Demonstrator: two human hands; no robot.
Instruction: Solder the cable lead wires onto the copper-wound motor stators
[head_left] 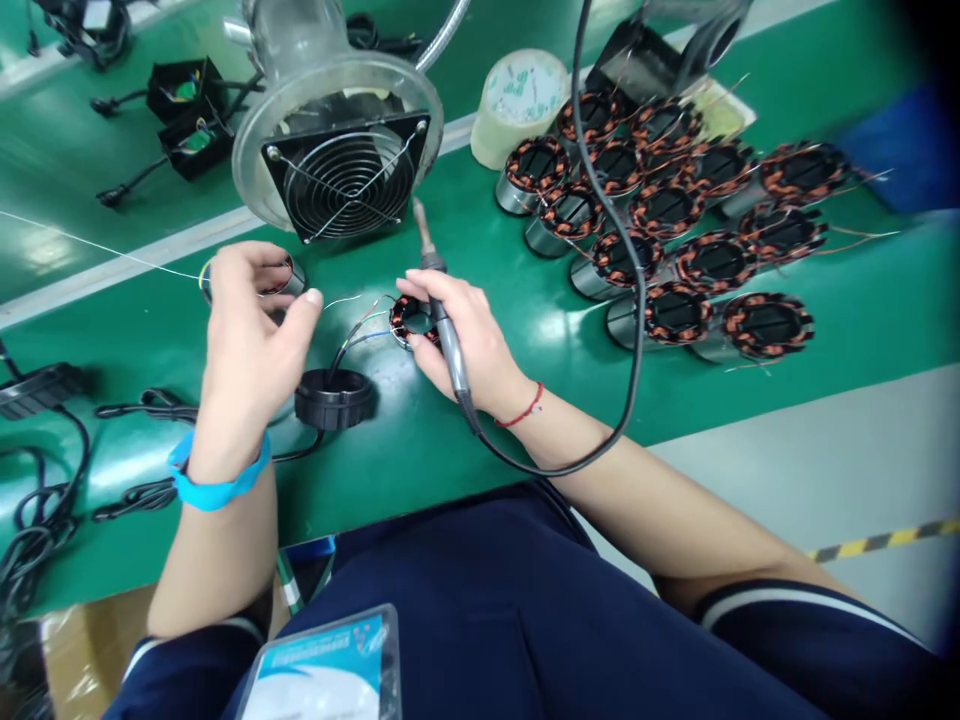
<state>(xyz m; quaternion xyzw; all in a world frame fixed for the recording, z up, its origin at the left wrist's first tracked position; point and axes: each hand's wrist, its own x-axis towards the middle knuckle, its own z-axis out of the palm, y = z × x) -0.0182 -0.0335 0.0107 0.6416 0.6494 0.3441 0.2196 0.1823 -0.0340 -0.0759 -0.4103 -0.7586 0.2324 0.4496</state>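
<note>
My right hand (469, 335) is closed around the grey handle of a soldering iron (448, 340), its tip pointing up and away from me. The fingertips of that hand also touch a small copper-wound stator (405, 315) on the bench. Thin coloured leads run from this stator into a black round cap (334, 398). Further left, my left hand (251, 340) has its fingers curled over a round metal-sided part (294, 275), largely hidden by the hand; the thumb stands apart from the fingers. A thin silvery wire (105, 245) reaches the back of this hand from the left.
A fan with a wire grille (352, 185) stands ahead under a clear hood. Several wound stators (667, 205) cluster at right beside a tape roll (525, 90). The iron's cable (637, 300) loops over my right forearm. Black cables (45, 500) lie at left.
</note>
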